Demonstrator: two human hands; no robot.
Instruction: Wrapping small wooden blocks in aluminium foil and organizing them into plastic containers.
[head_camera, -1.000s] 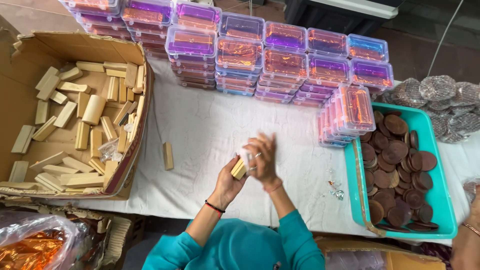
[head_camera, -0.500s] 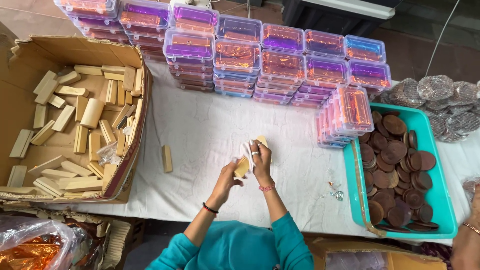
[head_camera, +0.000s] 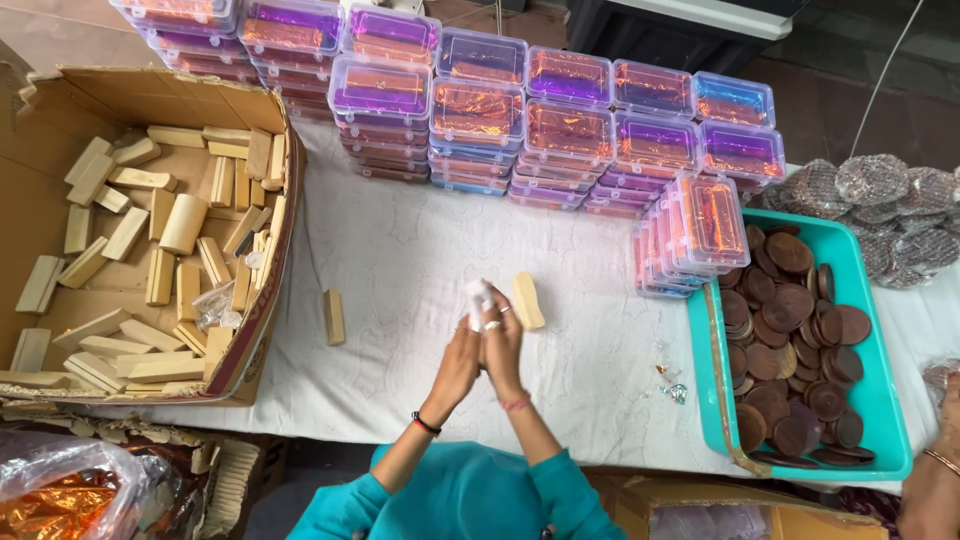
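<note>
In the middle of the frame, the right hand (head_camera: 505, 335) pinches a tan block (head_camera: 527, 300) in its fingers. The block points up the frame. The left hand (head_camera: 462, 350) presses beside it, fingers shut on a small white piece (head_camera: 479, 297).

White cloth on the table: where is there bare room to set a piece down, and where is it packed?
Bare cloth lies between the cardboard box and the standing clear cases, below the stacked cases; only a lone pale block sits there. Crowded: along the teal tray, with small bits beside it.
</note>
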